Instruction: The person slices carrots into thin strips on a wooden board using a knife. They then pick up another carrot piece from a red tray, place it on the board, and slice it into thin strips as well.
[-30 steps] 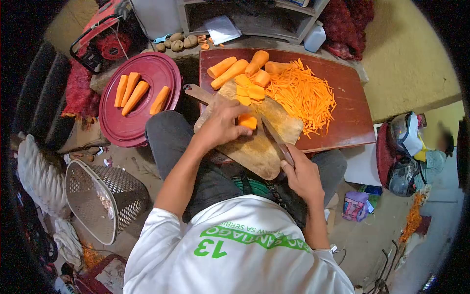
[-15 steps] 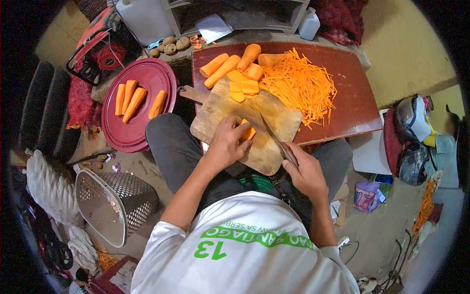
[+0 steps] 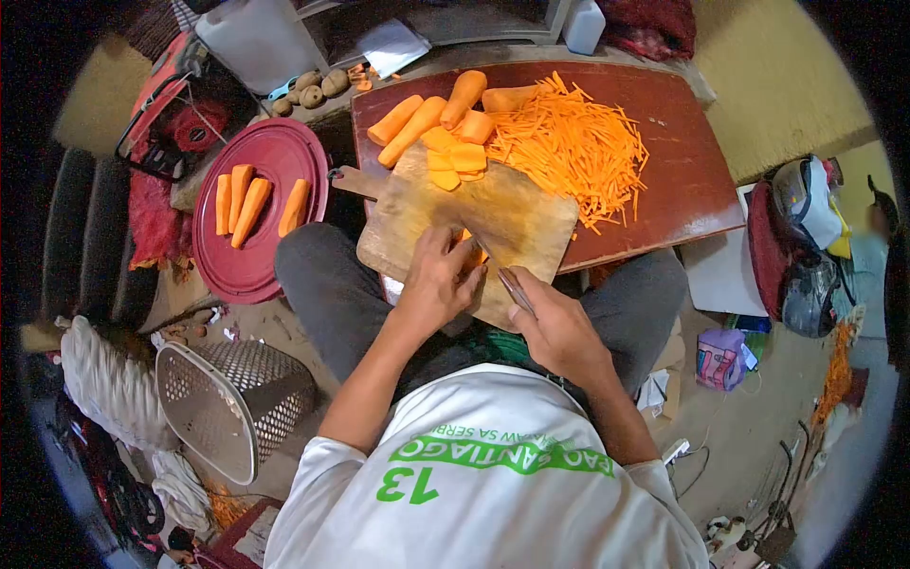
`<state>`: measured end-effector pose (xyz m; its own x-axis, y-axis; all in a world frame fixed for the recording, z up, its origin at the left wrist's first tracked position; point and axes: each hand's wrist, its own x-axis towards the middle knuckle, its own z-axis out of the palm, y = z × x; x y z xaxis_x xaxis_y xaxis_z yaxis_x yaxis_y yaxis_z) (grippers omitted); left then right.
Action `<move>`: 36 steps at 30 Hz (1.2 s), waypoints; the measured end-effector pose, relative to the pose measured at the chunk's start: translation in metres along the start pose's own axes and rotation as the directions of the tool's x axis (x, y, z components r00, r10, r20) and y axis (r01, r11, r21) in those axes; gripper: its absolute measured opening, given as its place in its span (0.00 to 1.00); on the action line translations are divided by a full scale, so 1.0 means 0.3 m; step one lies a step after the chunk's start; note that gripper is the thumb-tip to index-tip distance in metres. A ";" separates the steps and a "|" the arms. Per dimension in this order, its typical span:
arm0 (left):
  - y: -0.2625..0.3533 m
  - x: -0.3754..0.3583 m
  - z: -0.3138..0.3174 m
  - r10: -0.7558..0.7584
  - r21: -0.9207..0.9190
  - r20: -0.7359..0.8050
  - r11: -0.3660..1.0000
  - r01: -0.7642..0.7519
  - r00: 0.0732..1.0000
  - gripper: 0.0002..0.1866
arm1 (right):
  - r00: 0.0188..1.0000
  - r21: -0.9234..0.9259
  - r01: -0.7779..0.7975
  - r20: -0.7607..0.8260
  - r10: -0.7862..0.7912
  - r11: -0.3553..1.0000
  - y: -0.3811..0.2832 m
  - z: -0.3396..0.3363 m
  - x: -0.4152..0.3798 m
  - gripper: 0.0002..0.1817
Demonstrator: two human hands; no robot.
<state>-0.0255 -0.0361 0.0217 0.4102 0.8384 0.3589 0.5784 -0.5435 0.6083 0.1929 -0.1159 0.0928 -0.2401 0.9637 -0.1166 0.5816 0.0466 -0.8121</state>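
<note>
A wooden cutting board [image 3: 393,232] overlaps the near edge of a red-brown table [image 3: 678,161]. On it, my left hand [image 3: 441,275] is closed over a carrot piece [image 3: 470,250], fingers curled and hiding most of it. My right hand [image 3: 559,322] grips a knife [image 3: 513,284] by the handle, its blade right at the carrot piece beside my left fingertips. Flat carrot slices [image 3: 455,159] lie at the board's far edge. Behind them rest several peeled carrots [image 3: 417,128], and a heap of carrot strips [image 3: 578,152] spreads to the right.
Left of my knee, a round red lid [image 3: 261,275] carries more peeled carrots [image 3: 251,211]. A perforated basket [image 3: 270,379] lies tipped on the floor. Potatoes [image 3: 313,92] sit beyond the table's left corner. A purple bag [image 3: 720,358] and a helmet [image 3: 810,303] are at the right.
My right hand has moved left with the knife, bringing the blade from beside the carrot piece onto it. My left hand stays over the piece. The view has shifted slightly.
</note>
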 end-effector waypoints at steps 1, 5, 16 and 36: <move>-0.003 0.000 0.003 -0.003 0.010 -0.001 1.000 0.003 1.000 0.19 | 1.000 -0.011 -0.006 0.008 0.007 1.000 0.005 0.001 0.004 0.27; -0.001 0.007 -0.006 0.040 -0.013 -0.035 0.999 -0.040 0.999 0.18 | 0.999 0.017 -0.003 -0.037 0.004 1.000 -0.006 -0.010 0.008 0.29; -0.003 0.019 -0.036 0.113 0.087 0.111 0.989 -0.123 0.987 0.25 | 0.971 -0.056 -0.205 0.114 0.210 0.977 -0.101 -0.058 -0.047 0.31; -0.023 0.003 -0.009 0.100 0.003 0.026 0.995 -0.101 0.995 0.27 | 0.979 -0.144 -0.149 0.115 0.166 0.978 -0.076 -0.060 -0.005 0.28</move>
<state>-0.0311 -0.0316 0.0197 0.4842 0.7782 0.4000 0.5365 -0.6252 0.5668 0.1942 -0.1137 0.1217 -0.2284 0.9212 -0.3150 0.7168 -0.0598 -0.6947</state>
